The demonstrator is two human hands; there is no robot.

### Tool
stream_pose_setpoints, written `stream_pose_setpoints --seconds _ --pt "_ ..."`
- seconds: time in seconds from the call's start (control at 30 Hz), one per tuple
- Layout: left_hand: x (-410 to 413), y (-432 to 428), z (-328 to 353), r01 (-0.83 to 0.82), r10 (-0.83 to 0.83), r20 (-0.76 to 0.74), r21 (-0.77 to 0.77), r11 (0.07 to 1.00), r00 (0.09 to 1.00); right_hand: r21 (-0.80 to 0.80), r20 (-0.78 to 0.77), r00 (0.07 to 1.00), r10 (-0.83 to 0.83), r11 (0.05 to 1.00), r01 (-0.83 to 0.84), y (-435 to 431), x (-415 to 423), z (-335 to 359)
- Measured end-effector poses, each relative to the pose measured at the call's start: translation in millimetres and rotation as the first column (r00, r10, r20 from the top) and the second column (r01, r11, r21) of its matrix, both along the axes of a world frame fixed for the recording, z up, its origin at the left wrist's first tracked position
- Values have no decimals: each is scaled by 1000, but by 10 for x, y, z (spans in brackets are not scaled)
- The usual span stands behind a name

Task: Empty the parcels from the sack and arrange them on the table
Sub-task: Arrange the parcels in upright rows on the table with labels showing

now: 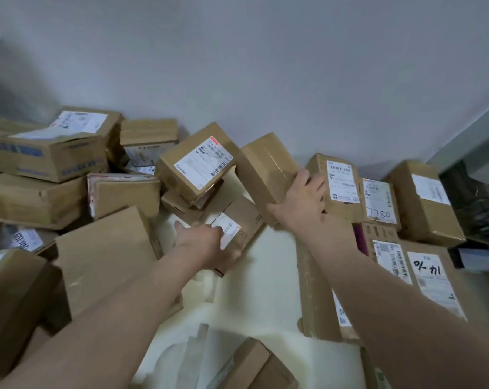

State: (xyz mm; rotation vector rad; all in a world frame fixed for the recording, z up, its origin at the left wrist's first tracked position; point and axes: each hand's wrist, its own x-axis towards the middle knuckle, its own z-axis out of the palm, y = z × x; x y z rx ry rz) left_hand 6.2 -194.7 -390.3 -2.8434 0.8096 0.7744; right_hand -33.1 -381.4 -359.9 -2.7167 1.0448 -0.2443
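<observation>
At the left of the frame, cardboard parcels (pixel 38 200) lie heaped against one another, among them a blue-printed box (pixel 47 155) at the upper left and a broad unmarked carton (pixel 105 256) lower down, tilted over its neighbours. Just right of these, a box with a white shipping label (pixel 195 164) sits askew on top of the pile.

The left hand (pixel 201 242) reaches forward at the centre of the frame and rests on a small labelled box (pixel 237 228) that lies on the white worktop (pixel 265 290). Its fingers lie over the label, but motion blur hides whether they curl round the edge, so I cannot tell its grip.

Right of centre, the right hand (pixel 299 197) holds a plain box (pixel 265 169) tilted and apparently raised off the worktop, thumb along its near lower edge and fingers spread on its right side.

Touching that hand's far side stands a row of three labelled parcels side by side: a tall-labelled box (pixel 341 186), one marked "7780" by hand (pixel 378 200), and a larger carton (pixel 425 197) at the right edge. Below them, in the lower right, a big flat box (pixel 431 276) carries a handwritten label. A pale grey wall (pixel 265 66) fills the upper half of the frame.
</observation>
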Motion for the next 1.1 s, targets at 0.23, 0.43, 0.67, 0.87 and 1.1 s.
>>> stream_pose_setpoints --seconds 0.23,0.43,0.67,0.87,1.1 --pt "51 -367 175 -793 403 -686 -488 364 606 79 151 983 102 990 -115 179 -247 -177" --pt "-49 -779 128 -841 357 -770 -531 100 528 399 211 959 190 879 -262 -31 -426 -167" --pt "61 -945 125 -734 360 -647 -649 202 671 401 309 939 150 875 -271 -218 -486 -9" --pt "273 -1315 80 -764 365 -673 -536 360 644 29 184 982 -31 999 27 -527 -364 25" --pt "155 -1407 -177 -746 158 -757 -546 382 634 326 -155 987 -30 942 80 -852 -444 -177"
